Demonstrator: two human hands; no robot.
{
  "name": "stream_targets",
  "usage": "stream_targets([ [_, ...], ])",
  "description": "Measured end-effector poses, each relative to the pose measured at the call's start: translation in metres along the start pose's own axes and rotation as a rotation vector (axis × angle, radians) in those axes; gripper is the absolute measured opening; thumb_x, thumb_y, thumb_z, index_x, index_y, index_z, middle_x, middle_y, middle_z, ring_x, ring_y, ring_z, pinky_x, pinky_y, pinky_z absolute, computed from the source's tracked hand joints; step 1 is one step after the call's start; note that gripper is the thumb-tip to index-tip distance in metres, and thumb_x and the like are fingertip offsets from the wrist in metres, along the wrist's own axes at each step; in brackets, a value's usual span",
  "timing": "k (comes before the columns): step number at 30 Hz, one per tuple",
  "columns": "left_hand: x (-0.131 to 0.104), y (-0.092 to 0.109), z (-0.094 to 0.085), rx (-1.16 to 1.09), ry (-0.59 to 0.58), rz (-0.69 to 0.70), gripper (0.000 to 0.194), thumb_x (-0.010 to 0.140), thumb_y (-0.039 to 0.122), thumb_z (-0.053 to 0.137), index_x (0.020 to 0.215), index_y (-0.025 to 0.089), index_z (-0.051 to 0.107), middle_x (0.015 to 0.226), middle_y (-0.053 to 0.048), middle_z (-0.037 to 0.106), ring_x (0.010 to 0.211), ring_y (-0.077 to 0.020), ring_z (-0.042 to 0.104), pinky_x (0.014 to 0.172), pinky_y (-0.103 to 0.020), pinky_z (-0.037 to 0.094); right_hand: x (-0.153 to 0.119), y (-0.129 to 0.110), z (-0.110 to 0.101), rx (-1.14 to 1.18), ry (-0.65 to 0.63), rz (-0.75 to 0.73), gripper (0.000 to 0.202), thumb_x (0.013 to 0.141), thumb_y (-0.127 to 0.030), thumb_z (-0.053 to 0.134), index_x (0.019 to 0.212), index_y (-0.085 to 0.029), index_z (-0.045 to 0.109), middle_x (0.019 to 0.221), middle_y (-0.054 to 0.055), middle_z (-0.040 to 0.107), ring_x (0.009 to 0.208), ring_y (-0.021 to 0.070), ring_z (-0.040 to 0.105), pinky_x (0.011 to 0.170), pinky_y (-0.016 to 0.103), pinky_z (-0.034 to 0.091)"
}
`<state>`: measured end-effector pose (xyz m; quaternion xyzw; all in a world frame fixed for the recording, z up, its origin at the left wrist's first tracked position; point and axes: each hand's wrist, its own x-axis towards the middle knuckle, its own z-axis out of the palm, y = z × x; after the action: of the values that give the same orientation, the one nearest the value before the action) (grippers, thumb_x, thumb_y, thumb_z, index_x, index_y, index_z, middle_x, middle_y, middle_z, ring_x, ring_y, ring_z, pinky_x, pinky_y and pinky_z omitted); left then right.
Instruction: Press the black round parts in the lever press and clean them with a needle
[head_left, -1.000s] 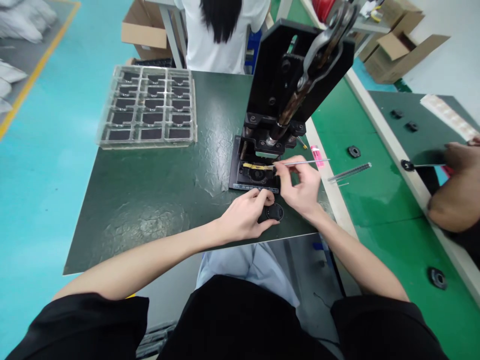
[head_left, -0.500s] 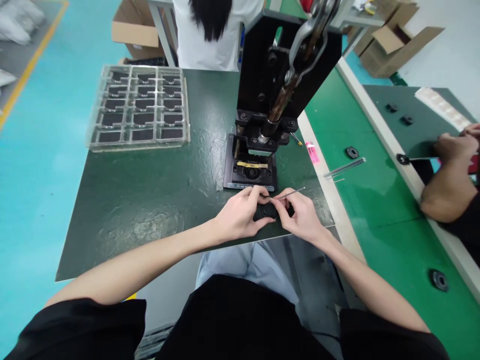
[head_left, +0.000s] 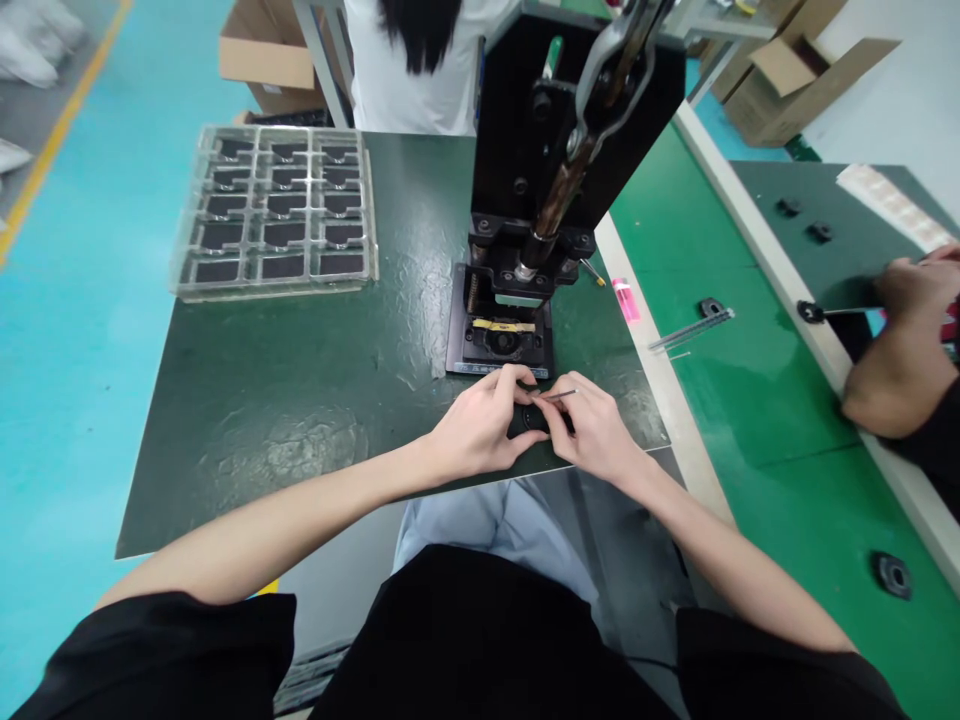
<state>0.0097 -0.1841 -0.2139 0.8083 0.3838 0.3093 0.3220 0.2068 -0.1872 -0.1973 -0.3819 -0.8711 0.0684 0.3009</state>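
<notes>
My left hand [head_left: 484,425] is closed around a small black part [head_left: 534,418] at the table's front edge, its thumb and fingers gripping from the left. The part's surface is partly hidden by my fingers. My right hand [head_left: 592,428] presses in from the right, closed in a pinch on a thin metal rod [head_left: 562,395]. The rod's inner end meets my fingertips over the black part; what it touches there is too small to make out. Just beyond both hands stands a black hand press [head_left: 501,355] with a yellow strip [head_left: 502,326] across its base.
A clear tray [head_left: 277,290] with dark pieces lies at the table's back left. On the right, a green conveyor belt [head_left: 787,500] carries black parts [head_left: 892,575] and a clear strip [head_left: 694,330]. A co-worker's arm [head_left: 900,360] rests beyond it; another person [head_left: 412,90] sits ahead.
My right hand has shifted slightly left, closer to my left hand. Less of the rod's free end shows now. My left hand stays nearly in place on the black part.
</notes>
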Motion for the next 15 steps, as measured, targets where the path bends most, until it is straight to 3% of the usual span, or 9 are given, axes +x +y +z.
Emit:
stream_targets([
  [4,-0.001,-0.001,0.002,0.017,0.019,0.005,0.06,0.08,0.027,0.081,0.121,0.022,0.038,0.111,-0.008,0.07,0.11,-0.0286,0.073,0.088,-0.04,0.061,-0.002,-0.001,0.003,0.123,0.048,0.104,0.019,0.1,-0.015,0.054,0.082,-0.021,0.056,0.071,0.002,0.06,0.063,0.016,0.057,0.058,0.029,0.047],
  [8,-0.001,-0.001,0.003,0.034,0.034,0.017,0.058,0.082,0.034,0.082,0.119,0.023,0.039,0.111,-0.009,0.071,0.109,-0.0299,0.074,0.086,-0.041,0.061,-0.002,-0.004,-0.017,0.213,0.288,0.281,0.015,0.102,-0.017,0.053,0.098,-0.02,0.067,0.077,0.002,0.067,0.062,0.0139,0.064,0.057,0.027,0.052],
  [11,-0.001,0.0,0.002,0.031,0.029,0.021,0.059,0.083,0.035,0.083,0.119,0.023,0.037,0.109,-0.009,0.073,0.111,-0.0305,0.073,0.086,-0.041,0.061,-0.002,-0.005,-0.044,0.01,0.431,0.178,0.031,0.102,-0.011,0.049,0.123,-0.024,0.068,0.087,0.003,0.074,0.073,0.0168,0.071,0.069,0.032,0.058],
  [15,-0.001,0.0,0.002,0.033,0.027,0.027,0.06,0.084,0.035,0.083,0.12,0.023,0.037,0.111,-0.009,0.074,0.114,-0.0302,0.072,0.087,-0.041,0.061,-0.001,-0.004,-0.065,-0.197,0.302,0.024,0.051,0.096,-0.003,0.051,0.14,-0.025,0.062,0.121,0.009,0.076,0.101,0.0235,0.073,0.088,0.042,0.06],
])
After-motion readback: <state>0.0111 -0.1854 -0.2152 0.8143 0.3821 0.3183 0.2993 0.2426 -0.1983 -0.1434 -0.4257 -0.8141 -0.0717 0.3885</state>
